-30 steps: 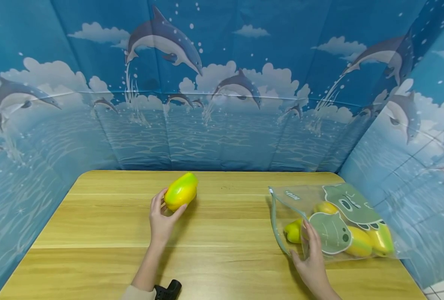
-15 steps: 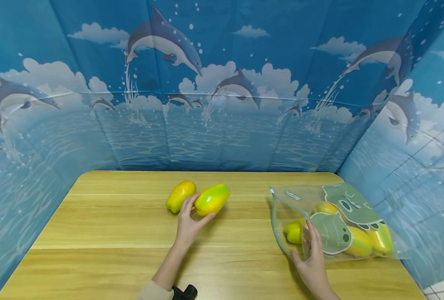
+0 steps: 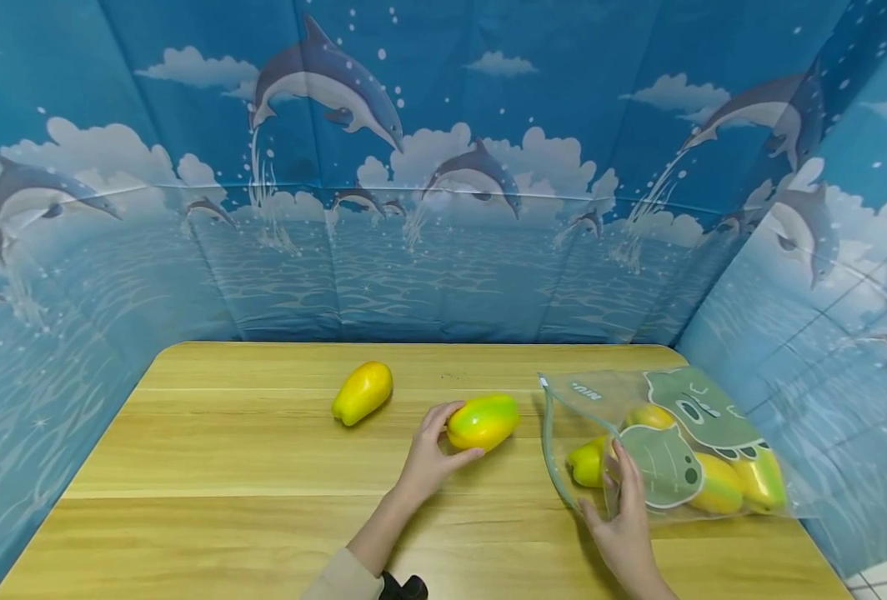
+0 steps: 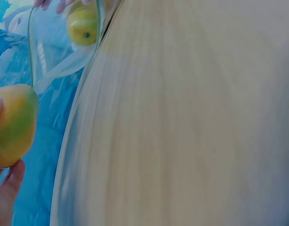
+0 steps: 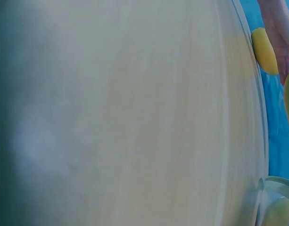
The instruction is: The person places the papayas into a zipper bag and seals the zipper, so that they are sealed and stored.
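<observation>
My left hand (image 3: 428, 454) grips a yellow-green papaya (image 3: 483, 422) between thumb and fingers, left of the bag's mouth. The left wrist view shows this papaya (image 4: 14, 125) at its left edge, with a thumb and fingertips around it. A clear zip bag (image 3: 578, 408) with green cartoon-animal prints lies on the right of the table, several yellow-green fruits (image 3: 716, 483) inside. My right hand (image 3: 623, 525) holds the bag's near lip, fingers on top and thumb at the opening. One fruit (image 3: 586, 463) lies just inside the mouth.
A second papaya (image 3: 363, 392) lies on the wooden table (image 3: 211, 458), left of my left hand. A blue dolphin-print cloth (image 3: 443, 250) hangs behind the table and along its sides. The bag reaches the table's right edge.
My left hand has carried its papaya rightward and slightly nearer, toward the bag's mouth. This uncovers the other papaya on the table. My right hand and the bag hardly move.
</observation>
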